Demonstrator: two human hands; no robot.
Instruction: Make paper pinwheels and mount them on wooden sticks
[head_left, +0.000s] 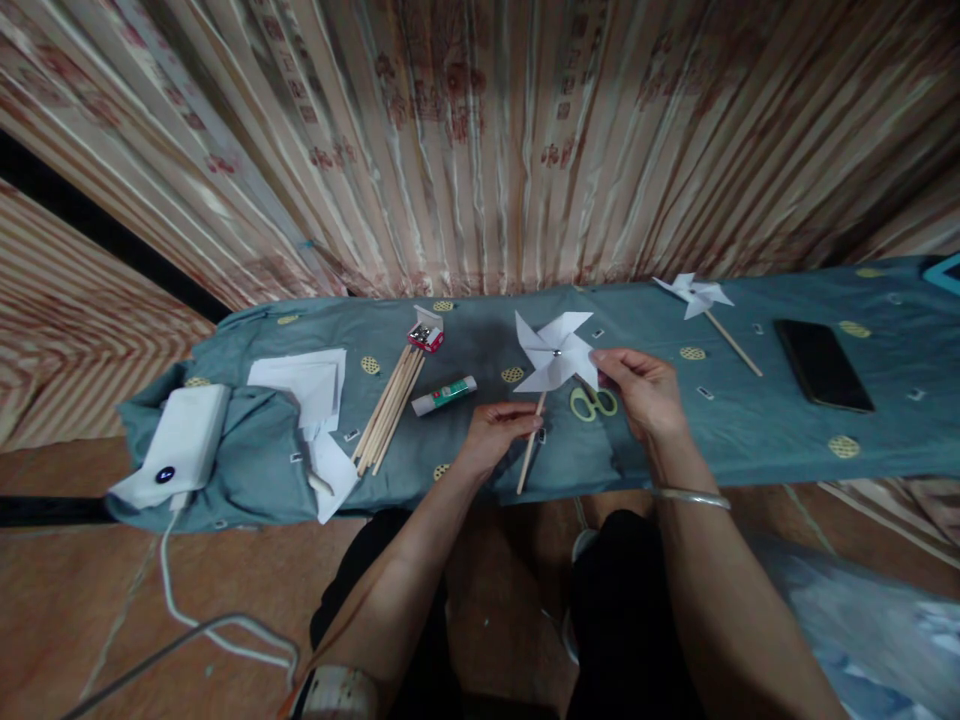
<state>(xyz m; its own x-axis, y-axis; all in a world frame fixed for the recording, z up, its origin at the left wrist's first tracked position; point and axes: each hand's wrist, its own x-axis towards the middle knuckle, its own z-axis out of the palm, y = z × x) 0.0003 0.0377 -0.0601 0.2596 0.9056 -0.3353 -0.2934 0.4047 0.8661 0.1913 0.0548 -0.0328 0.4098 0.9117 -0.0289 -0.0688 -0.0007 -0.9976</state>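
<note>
A white paper pinwheel (547, 362) with a metal pin at its centre is held up over the cloth. My left hand (496, 432) is closed around its wooden stick (527, 462). One blade on the right side is pinched between the thumb and fingers of my right hand (636, 385). Partly behind the pinwheel lie green-handled scissors (594, 404), their blades hidden. A glue stick (444, 396) rests left of my left hand. Farther left are several wooden sticks (388, 412) and a small red box of metal pins (426, 334).
A second pinwheel (696, 294) lies at the back right, near a black phone (823, 364). Paper sheets (330, 385) and a white power bank (182, 437) with a cable (169, 580) are at the left. Behind the cloth-covered surface (465, 330) hangs a pleated curtain (480, 150).
</note>
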